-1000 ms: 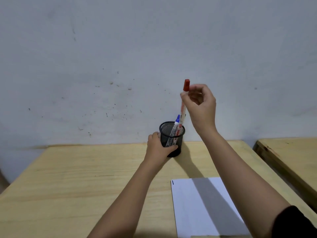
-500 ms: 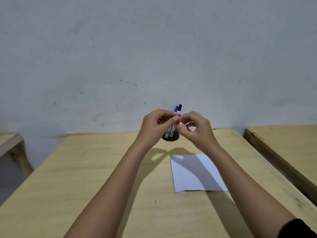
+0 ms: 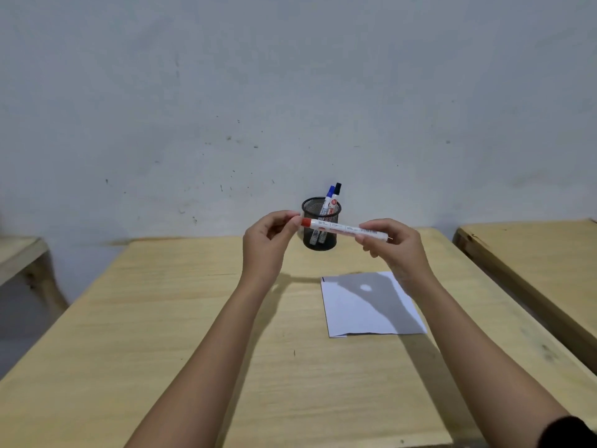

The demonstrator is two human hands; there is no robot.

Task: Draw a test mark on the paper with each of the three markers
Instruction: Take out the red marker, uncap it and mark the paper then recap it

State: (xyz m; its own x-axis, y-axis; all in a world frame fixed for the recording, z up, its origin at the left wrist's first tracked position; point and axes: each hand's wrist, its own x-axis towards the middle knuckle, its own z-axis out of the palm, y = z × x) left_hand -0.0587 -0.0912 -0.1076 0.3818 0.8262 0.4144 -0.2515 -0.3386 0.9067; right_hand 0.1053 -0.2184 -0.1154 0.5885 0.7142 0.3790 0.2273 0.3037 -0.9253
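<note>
A red-capped white marker (image 3: 339, 227) lies level in the air between my hands, above the table. My right hand (image 3: 392, 245) grips its barrel at the right end. My left hand (image 3: 269, 245) pinches the red cap at the left end. Behind them a black mesh pen cup (image 3: 320, 232) stands near the table's far edge and holds a blue-capped marker (image 3: 330, 193) and a black-capped marker (image 3: 337, 189). A white sheet of paper (image 3: 371, 305) lies flat on the table below my right hand, with a small dark mark at its far left corner.
The wooden table (image 3: 161, 334) backs onto a grey wall. A second wooden table (image 3: 533, 250) stands at the right across a narrow gap. Part of another wooden surface (image 3: 16, 257) shows at the left edge.
My right hand lifted the red marker out of the cup and brought it down level. My left hand let go of the cup and took the red cap.
</note>
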